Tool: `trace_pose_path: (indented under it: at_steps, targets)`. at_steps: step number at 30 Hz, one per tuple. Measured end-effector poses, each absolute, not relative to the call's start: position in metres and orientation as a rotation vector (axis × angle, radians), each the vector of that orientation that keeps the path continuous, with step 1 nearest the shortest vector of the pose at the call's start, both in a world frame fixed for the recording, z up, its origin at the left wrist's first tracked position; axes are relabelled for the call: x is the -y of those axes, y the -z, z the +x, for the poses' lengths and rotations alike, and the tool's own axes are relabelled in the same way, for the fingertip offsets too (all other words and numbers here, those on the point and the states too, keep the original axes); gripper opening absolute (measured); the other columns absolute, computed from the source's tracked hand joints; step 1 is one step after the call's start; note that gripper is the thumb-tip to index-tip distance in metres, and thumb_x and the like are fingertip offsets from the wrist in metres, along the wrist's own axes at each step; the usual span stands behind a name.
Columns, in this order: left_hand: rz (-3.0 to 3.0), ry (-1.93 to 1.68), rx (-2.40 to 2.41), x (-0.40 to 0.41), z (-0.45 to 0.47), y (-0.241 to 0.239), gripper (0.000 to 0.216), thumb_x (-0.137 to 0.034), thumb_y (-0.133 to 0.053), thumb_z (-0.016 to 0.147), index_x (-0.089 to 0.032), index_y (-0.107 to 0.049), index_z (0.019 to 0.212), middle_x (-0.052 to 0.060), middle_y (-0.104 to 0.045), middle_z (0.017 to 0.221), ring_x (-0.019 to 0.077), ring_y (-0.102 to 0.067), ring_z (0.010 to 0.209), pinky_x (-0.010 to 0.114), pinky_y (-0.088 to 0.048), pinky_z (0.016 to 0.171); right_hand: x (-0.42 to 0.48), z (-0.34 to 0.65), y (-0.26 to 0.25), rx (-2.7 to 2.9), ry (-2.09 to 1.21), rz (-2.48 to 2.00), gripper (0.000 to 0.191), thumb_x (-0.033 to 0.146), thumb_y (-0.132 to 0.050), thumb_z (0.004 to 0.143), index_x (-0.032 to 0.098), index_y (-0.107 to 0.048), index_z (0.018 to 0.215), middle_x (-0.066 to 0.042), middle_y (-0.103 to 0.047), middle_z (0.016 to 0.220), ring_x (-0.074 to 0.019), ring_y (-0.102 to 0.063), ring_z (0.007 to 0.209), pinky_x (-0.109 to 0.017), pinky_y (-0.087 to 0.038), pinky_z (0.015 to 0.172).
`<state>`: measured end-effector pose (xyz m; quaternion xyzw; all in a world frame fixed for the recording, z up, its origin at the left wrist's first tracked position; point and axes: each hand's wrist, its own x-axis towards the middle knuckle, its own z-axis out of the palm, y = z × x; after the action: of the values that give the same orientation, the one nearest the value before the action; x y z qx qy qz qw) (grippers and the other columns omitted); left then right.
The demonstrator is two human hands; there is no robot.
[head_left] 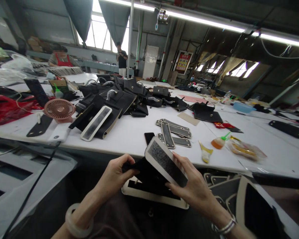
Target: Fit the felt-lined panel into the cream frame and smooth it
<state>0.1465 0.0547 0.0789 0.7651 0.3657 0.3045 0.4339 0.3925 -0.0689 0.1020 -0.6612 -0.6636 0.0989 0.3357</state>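
Note:
In front of my body, my right hand (193, 182) grips a stiff cream-edged panel (155, 148) with a dark grey strip down its middle, thumb below and fingers on its upper edge. The panel is tilted. My left hand (119, 174) is closed in a pinch on the edge of a black leather-like bag piece (149, 171), which lies against the panel. Below both hands is another cream-bordered edge (159, 198) over dark material on my lap; whether it joins the upper panel cannot be told.
Black bags (117, 96) are heaped on the white table (129, 132). Nearer lie grey riveted strips (168, 134), a glue bottle (218, 142), a yellow tube (206, 152) and a pink fan (59, 109). More panels (229, 189) are stacked at right. Two people are farther back.

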Motion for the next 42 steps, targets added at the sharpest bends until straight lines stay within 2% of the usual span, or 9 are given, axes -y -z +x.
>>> trace_pose_path:
  at_steps: [10,20,27,29,31,34,36,39,42]
  targets:
    - [2.102,-0.584,-0.998,-0.056,0.160,-0.054,0.011,-0.020,-0.064,0.075,-0.019,-0.053,0.074,-0.001,-0.058,0.075,0.0169,-0.052,0.071,0.027,-0.035,0.063,0.064,0.400,-0.090,1.779,-0.393,-1.863,0.077,0.021,-0.065,0.073,0.022,-0.031,0.141,-0.008,-0.047,0.133,-0.0219,-0.047,0.124,-0.041,-0.037,0.111]
    - [2.328,-0.385,-0.914,-0.050,0.168,-0.040,0.011,-0.021,-0.073,0.070,-0.021,-0.063,0.075,0.000,-0.065,0.080,0.0209,-0.054,0.083,0.033,-0.033,0.076,0.076,0.400,-0.088,1.927,-0.307,-1.991,0.078,0.018,-0.061,0.072,0.023,-0.032,0.144,-0.008,-0.042,0.134,-0.0233,-0.046,0.123,-0.039,-0.041,0.107]
    - [2.386,-0.368,-0.929,-0.040,0.168,-0.030,0.007,-0.013,-0.068,0.069,-0.019,-0.064,0.071,0.004,-0.066,0.087,0.0244,-0.053,0.087,0.037,-0.033,0.075,0.077,0.399,-0.072,2.025,-0.249,-2.069,0.081,0.018,-0.063,0.071,0.021,-0.034,0.146,-0.012,-0.043,0.133,-0.0294,-0.049,0.117,-0.048,-0.046,0.101]
    - [2.364,-0.400,-0.965,-0.039,0.160,-0.031,0.009,-0.012,-0.066,0.070,-0.020,-0.065,0.075,0.004,-0.066,0.092,0.0247,-0.053,0.090,0.038,-0.034,0.078,0.075,0.398,-0.069,2.057,-0.209,-2.049,0.082,0.019,-0.064,0.070,0.022,-0.035,0.146,-0.012,-0.044,0.132,-0.0301,-0.049,0.117,-0.048,-0.047,0.100]
    - [2.341,-0.441,-1.012,-0.038,0.147,-0.030,0.022,-0.013,-0.064,0.071,-0.022,-0.067,0.091,0.004,-0.065,0.106,0.0253,-0.053,0.101,0.040,-0.036,0.087,0.073,0.398,-0.066,2.092,-0.143,-2.004,0.084,0.018,-0.066,0.069,0.022,-0.035,0.147,-0.013,-0.045,0.131,-0.0301,-0.049,0.118,-0.047,-0.047,0.100]
    - [1.988,-0.655,-1.091,-0.041,0.123,-0.014,0.039,-0.023,-0.064,0.078,-0.026,-0.062,0.117,0.005,-0.053,0.134,0.0255,-0.043,0.126,0.040,-0.027,0.107,0.069,0.396,-0.062,2.166,-0.033,-1.924,0.086,0.016,-0.066,0.068,0.020,-0.034,0.147,-0.013,-0.048,0.130,-0.0300,-0.049,0.117,-0.046,-0.049,0.098]
    - [1.542,-0.797,-1.134,-0.042,0.110,0.008,0.045,-0.040,-0.065,0.079,-0.026,-0.059,0.121,0.006,-0.049,0.140,0.0259,-0.037,0.133,0.038,-0.023,0.112,0.066,0.394,-0.058,2.224,0.000,-1.890,0.087,0.015,-0.067,0.067,0.020,-0.033,0.147,-0.013,-0.049,0.131,-0.0308,-0.049,0.117,-0.047,-0.049,0.097]
    - [1.124,-0.789,-1.183,-0.039,0.105,0.049,0.061,-0.063,-0.058,0.078,-0.021,-0.057,0.122,0.011,-0.053,0.136,0.0304,-0.042,0.131,0.042,-0.032,0.108,0.062,0.388,-0.053,2.303,-0.025,-1.868,0.090,0.016,-0.068,0.067,0.018,-0.030,0.148,-0.014,-0.051,0.132,-0.0321,-0.050,0.117,-0.050,-0.048,0.099]
    - [0.875,-0.697,-1.138,-0.027,0.115,0.081,0.067,-0.072,-0.052,0.078,-0.020,-0.058,0.121,0.013,-0.057,0.133,0.0328,-0.051,0.124,0.045,-0.041,0.100,0.059,0.383,-0.049,2.349,-0.098,-1.855,0.097,0.015,-0.065,0.068,0.021,-0.017,0.152,-0.013,-0.053,0.132,-0.0312,-0.051,0.118,-0.057,-0.040,0.106]
